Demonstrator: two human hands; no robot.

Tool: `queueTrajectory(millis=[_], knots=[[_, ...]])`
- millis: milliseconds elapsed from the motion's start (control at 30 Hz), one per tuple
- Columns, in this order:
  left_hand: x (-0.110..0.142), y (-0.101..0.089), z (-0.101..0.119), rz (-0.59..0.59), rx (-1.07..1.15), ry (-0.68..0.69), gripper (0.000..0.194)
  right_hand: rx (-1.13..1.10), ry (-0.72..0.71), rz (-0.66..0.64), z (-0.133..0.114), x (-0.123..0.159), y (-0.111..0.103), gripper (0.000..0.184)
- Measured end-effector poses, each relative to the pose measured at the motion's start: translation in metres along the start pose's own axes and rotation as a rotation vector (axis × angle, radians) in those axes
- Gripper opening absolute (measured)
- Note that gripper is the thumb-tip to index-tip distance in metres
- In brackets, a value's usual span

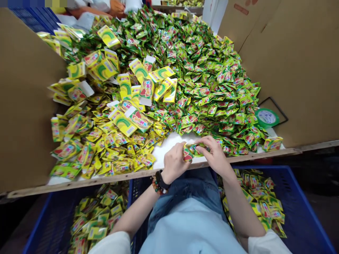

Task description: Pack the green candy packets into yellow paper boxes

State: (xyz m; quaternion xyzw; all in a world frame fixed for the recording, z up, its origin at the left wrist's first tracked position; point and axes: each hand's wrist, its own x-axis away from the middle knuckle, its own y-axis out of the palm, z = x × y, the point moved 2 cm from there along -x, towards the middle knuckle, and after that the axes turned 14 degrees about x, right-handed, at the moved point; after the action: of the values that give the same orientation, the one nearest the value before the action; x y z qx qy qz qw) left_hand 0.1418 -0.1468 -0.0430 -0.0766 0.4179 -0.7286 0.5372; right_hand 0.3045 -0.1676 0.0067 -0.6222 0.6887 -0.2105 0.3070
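Note:
At the table's front edge, my left hand (174, 160) is closed around a small green and yellow carton (187, 155). Close beside it, my right hand (213, 153) pinches a shiny green candy packet (196, 149) at the carton's right end. Whether the packet is partly inside the carton, I cannot tell. Behind my hands rises a big heap of green packets (206, 81). Yellow packets (116, 141) lie to the left. Several flat-sided yellow cartons (147, 90) rest on top of the heap, some with white flaps showing.
Cardboard walls (299, 70) flank the table on both sides. A green tape roll (267, 117) leans at the right. Below the wooden edge (103, 180), a blue crate (304, 211) at right and another crate (47, 222) at left contain filled-looking cartons or packets. Another person's hand (116, 7) shows at the back.

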Motion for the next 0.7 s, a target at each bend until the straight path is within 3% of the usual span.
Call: queueTrajectory(millis=[133, 200, 367, 467, 533, 600, 700], knots=[[0.016, 0.014, 0.004, -0.019, 0.192, -0.009, 0.050, 0.204, -0.047, -0.028, -0.010, 0.005, 0.004, 0.028], [0.022, 0.019, 0.004, 0.040, 0.296, -0.028, 0.050, 0.278, -0.056, 0.027, -0.016, 0.008, 0.010, 0.032], [0.030, 0.021, 0.001, 0.253, 0.428, -0.032, 0.050, 0.450, -0.167, 0.176, -0.027, 0.023, 0.032, 0.017], [0.033, 0.021, -0.001, 0.280, 0.431, -0.007, 0.053, 0.487, -0.207, 0.150, -0.030, 0.033, 0.040, 0.026], [0.034, 0.021, -0.002, 0.265, 0.420, 0.002, 0.054, 0.430, -0.212, 0.080, -0.029, 0.038, 0.041, 0.035], [0.035, 0.021, -0.004, 0.292, 0.408, 0.000, 0.058, 0.308, -0.160, 0.100, -0.025, 0.040, 0.041, 0.039], [0.039, 0.024, -0.006, 0.351, 0.392, 0.067, 0.058, -0.072, 0.095, 0.220, -0.012, 0.038, 0.046, 0.054]])
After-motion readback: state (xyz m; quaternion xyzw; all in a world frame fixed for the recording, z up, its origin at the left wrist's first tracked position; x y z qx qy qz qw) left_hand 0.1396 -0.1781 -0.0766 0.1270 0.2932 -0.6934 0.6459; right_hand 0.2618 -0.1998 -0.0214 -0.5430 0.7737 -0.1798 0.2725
